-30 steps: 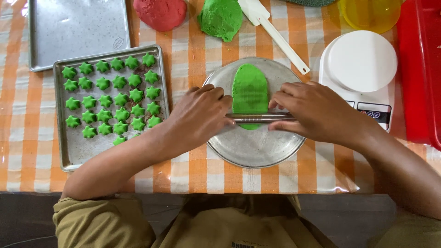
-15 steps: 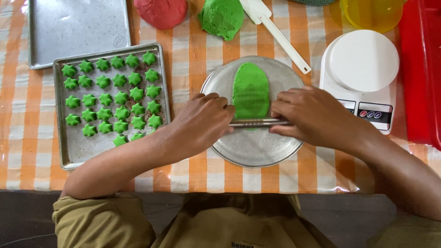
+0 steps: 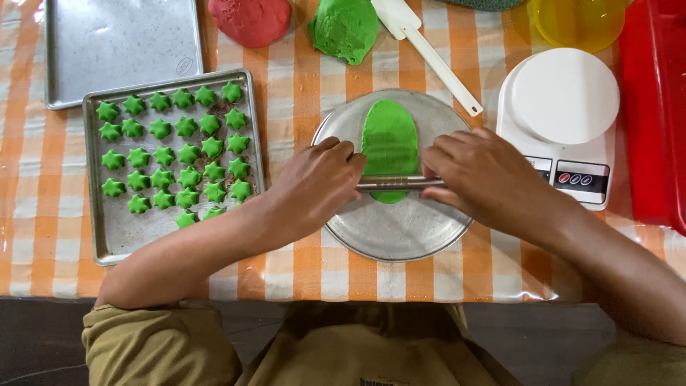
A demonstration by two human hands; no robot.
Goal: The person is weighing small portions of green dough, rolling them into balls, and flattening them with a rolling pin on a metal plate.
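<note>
Both of my hands sit over the round metal plate (image 3: 400,232), near the front edge of the tabletop (image 3: 321,275). Left hand (image 3: 314,187) is curled shut on the left end of a thin metal rolling rod (image 3: 396,183); right hand (image 3: 486,175) is curled on the right end, fingers folded over it. The rod lies crosswise, parallel to the front edge, and rests on the near end of the flattened green dough (image 3: 390,143). The dough is an oval whose long axis runs away from me, toward the back edge, so rod and dough cross at right angles (only a small tongue of green shows on my side of the rod). Neither hand is nearer; they flank the dough evenly. Open room: most of the dough lies beyond the rod, and bare plate lies past its far tip before the rim; the near half of the plate is bare too. Tight on the sides: a baking tray (image 3: 107,236) of green star-shaped pieces (image 3: 175,154) lies just beside the plate on the left, a white kitchen scale (image 3: 564,100) just beside it on the right, under my right wrist. Past the far rim a white spatula (image 3: 429,50) lies slantwise, its handle end near the rim, with a green dough lump (image 3: 346,27) and a red dough lump (image 3: 251,19) toward the back edge, and an empty-looking second tray (image 3: 118,43) at the back left corner.
</note>
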